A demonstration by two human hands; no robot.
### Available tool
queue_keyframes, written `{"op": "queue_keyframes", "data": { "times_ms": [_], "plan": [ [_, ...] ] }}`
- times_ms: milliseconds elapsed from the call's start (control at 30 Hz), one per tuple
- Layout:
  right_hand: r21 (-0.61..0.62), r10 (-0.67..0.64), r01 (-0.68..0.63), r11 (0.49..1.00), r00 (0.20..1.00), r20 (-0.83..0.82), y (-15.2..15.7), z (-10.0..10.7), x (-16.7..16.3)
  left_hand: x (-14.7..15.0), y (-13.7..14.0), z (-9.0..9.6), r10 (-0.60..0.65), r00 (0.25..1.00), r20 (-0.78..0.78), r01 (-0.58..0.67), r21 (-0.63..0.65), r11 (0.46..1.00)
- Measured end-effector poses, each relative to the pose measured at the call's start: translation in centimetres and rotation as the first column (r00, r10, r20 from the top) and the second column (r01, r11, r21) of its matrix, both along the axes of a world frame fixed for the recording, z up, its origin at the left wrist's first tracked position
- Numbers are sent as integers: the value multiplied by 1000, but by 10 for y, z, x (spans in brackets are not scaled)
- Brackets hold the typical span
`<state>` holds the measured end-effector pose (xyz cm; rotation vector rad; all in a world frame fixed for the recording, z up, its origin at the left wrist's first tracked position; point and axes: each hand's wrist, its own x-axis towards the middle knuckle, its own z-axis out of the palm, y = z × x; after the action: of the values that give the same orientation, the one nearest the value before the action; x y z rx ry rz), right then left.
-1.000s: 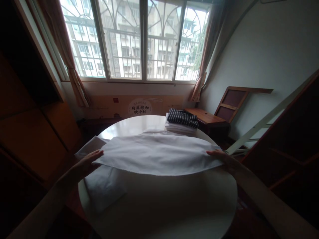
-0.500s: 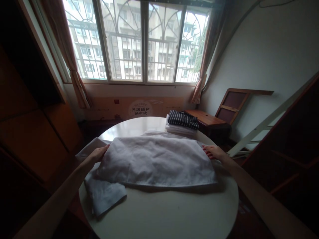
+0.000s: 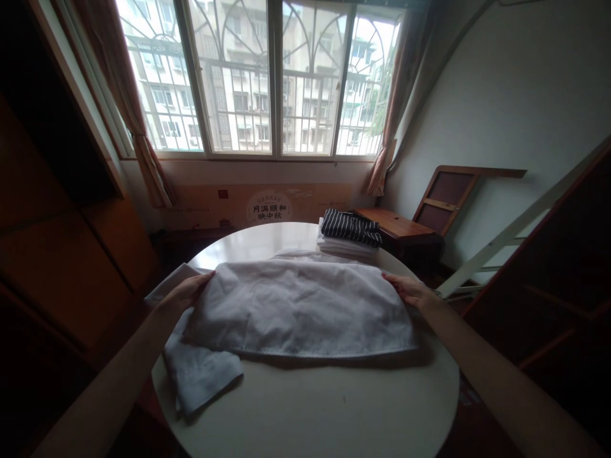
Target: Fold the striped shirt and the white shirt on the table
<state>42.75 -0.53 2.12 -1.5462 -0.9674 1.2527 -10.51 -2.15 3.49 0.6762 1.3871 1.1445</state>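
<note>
A white shirt (image 3: 300,312) lies folded into a wide, slightly wrinkled panel across the round table (image 3: 310,407). One sleeve (image 3: 205,375) sticks out at the lower left, and another piece of the cloth reaches past the table's left edge. My left hand (image 3: 193,289) is closed on the upper left corner of the panel, the thumb lying along the fold. At the upper right corner, my right hand (image 3: 405,289) pinches the cloth's edge between thumb and fingers. Some fingertips of both hands are hidden under the fabric.
A stack of folded white clothes (image 3: 348,247) with a black striped garment (image 3: 351,228) on top sits at the table's far right. Behind it are a wooden bench (image 3: 396,224) and a tilted wooden frame (image 3: 442,197). Orange cabinets (image 3: 62,254) stand at left.
Both hands have slid a little inward and up onto the panel's upper corners, the right one moving left. The shirt itself lies nearly as before.
</note>
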Motion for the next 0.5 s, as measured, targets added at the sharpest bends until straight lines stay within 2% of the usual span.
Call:
{"op": "queue_keyframes", "data": {
  "times_ms": [100, 333, 500],
  "plan": [
    [-66, -82, 75, 995, 990, -114, -1, -3, 3, 0, 0, 0, 19, 998, 57, -19, -8, 1000],
    [-121, 63, -79, 990, 990, -126, -11, 1, -5, 3, 0, 0, -19, 1000, 23, 21, -68, 997],
    [-95, 117, -125, 988, 989, -85, -14, 4, -15, -1, 5, -9, 9, 1000, -20, -10, -14, 1000]
  ]
}}
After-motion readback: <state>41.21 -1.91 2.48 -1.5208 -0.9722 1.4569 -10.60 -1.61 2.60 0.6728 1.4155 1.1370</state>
